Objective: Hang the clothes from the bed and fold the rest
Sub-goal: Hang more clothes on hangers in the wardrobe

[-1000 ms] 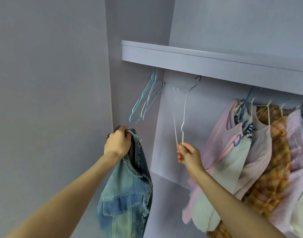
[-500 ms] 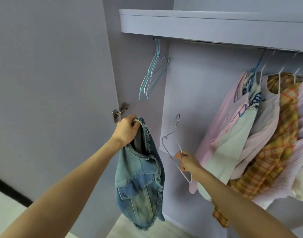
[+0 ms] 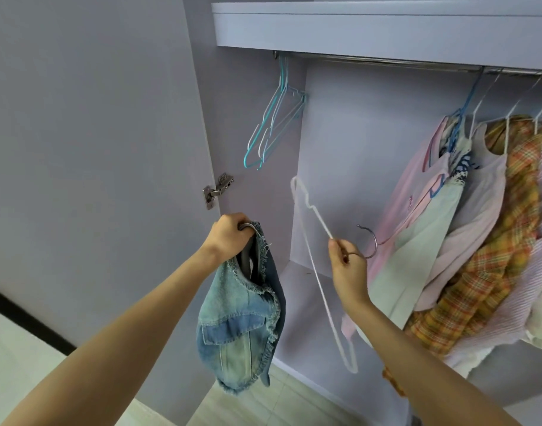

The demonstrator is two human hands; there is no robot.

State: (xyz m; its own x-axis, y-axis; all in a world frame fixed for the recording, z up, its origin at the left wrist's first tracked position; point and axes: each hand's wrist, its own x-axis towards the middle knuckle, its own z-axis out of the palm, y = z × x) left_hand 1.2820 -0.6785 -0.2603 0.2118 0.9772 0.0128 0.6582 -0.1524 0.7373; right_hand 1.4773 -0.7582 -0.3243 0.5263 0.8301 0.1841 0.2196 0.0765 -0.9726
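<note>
Fingers, left hand [image 3: 229, 238]: curled tight round the top edge of a denim garment [image 3: 242, 321]; the frayed cloth hangs straight down from the fist, in front of the open wardrobe.
Fingers, right hand [image 3: 348, 267]: pinching a white wire hanger [image 3: 320, 272] near its neck; metal hook [image 3: 369, 244] curls out to the right of the hand, the frame slants from upper left down to lower right.
Rail [image 3: 386, 61]: under the shelf; a bunch of bare teal and white hangers [image 3: 271, 127] at its left end.
Hung clothes [image 3: 466, 229]: pink, white and orange plaid garments crowded on the right, just beside the right hand.
Door hinge [image 3: 217, 190]: above the left hand.
</note>
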